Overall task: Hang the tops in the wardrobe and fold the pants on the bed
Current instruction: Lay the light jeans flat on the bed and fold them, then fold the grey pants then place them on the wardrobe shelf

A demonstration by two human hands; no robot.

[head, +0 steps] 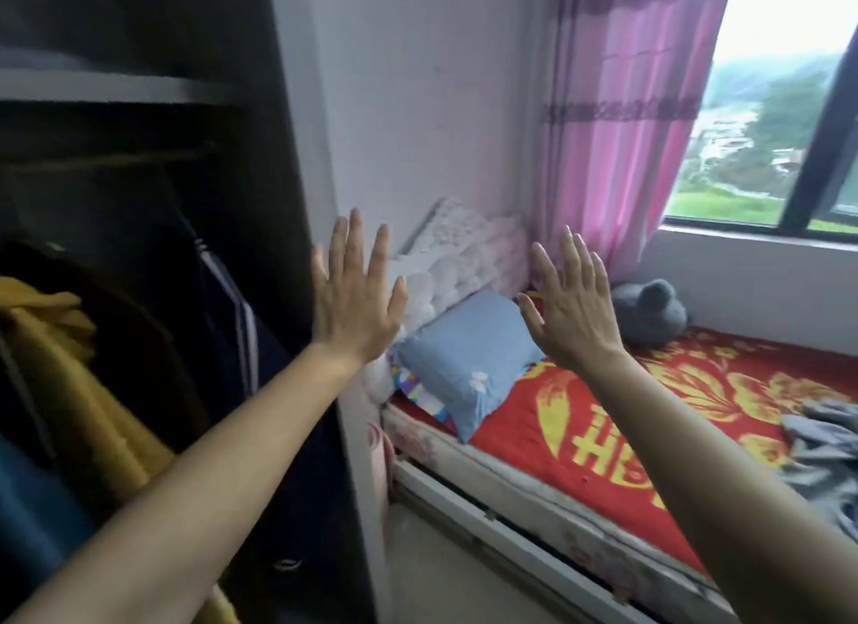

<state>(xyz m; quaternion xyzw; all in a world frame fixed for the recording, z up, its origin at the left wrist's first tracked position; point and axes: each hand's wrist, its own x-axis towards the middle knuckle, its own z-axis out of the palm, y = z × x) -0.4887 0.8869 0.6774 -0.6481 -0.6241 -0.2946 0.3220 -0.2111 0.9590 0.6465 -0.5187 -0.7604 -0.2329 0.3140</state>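
Two hands are raised side by side, the left hand (355,294) before the wardrobe's (278,159) right edge, the right hand (571,303) over the bed's (510,521) head end. All fingers (356,238) are straight and spread, released, grasping nothing. At least three tops hang inside the wardrobe, left of and below the left hand: a yellow top (69,354), a navy striped top (232,317) and a blue top (32,507). One crumpled grey garment (822,456) lies on the bed's red cover at the frame's right edge, well apart from the right hand; whether it is pants cannot be told. One blue pillow (464,354) sits below and between the hands. A strip of floor runs between wardrobe and bed.
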